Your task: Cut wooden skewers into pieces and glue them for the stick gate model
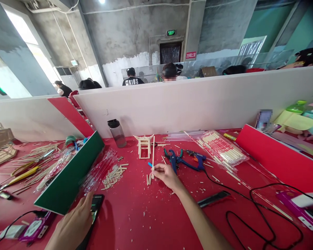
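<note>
Red counter (146,222), littered with pale wood chips and short offcuts, bounded at the far edge by a white partition (198,104). Beyond it: bare grey concrete walls, a dark doorway under a green exit sign, and several people seated at other stations, seen only from behind or above the shoulders.

Right hand (167,174): fingers pinched narrow on a thin wooden stick (153,152), which stands nearly upright with its foot on the counter, at mid-counter just beside a small frame of sticks (144,146). Stick pale, straight, slender; a few short stick pieces lie at its base.

Left hand (73,225): lies flat at the lower left, fingers loosely spread, fingertips resting on the edge of a dark phone (95,208) with a lit screen; it grasps nothing. Wrist cut off by the lower picture border.

Nearby: blue-handled cutters (174,159) just right of the right hand, a blue glue gun (197,158) with a black cable (250,208) looping to the right, a clear packet of sticks (221,147), a dark-capped bottle (117,133), and a green board (70,177) standing as a divider.

Hard to make out: the items beyond the red divider at right, partly blurred; the left neighbour's pile of sticks and tools is cut off by the border.
</note>
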Available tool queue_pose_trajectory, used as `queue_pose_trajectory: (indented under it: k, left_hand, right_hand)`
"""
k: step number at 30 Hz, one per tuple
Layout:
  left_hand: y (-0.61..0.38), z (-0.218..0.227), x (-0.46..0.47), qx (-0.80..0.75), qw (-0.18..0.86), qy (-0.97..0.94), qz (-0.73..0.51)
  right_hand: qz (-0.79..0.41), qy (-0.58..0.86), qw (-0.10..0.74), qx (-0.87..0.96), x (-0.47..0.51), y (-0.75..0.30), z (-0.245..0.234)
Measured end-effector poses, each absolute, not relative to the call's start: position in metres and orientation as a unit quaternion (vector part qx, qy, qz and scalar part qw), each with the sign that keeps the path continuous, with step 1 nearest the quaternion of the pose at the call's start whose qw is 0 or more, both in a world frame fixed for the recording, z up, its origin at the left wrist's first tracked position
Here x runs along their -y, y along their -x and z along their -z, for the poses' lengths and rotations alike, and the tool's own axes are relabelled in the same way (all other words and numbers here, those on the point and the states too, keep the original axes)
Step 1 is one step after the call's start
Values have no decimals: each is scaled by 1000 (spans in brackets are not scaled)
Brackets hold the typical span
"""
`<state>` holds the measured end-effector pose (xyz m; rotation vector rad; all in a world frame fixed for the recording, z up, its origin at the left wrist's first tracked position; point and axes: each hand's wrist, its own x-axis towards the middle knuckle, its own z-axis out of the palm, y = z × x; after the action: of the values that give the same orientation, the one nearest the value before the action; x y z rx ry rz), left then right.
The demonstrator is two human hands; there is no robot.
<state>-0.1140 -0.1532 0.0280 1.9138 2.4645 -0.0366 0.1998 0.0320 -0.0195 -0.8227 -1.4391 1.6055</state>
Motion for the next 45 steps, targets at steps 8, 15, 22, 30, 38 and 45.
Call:
queue_pose_trajectory:
  k: [8, 15, 22, 30, 38, 45]
  left_hand:
    - [13, -45, 101, -632, 135, -742, -182]
    - [-28, -31, 43, -512, 186, -783, -301]
    - [-32, -21, 21, -454, 220, -790, -349]
    - [-23, 6, 22, -447, 201, -777, -396]
    - [-22, 15, 20, -452, 210, -767, -404]
    - [-31, 6, 25, -496, 283, -702, -425]
  right_hand:
    - [-625, 332, 393, 587, -31, -199, 18]
    - [-648, 323, 398, 564, -32, -200, 21]
    - [-674, 320, 424, 514, -31, -204, 13]
    - [-695, 308, 391, 519, -29, -204, 12]
    - [-675, 337, 378, 536, -31, -205, 9]
    - [-682, 344, 398, 508, -29, -205, 3]
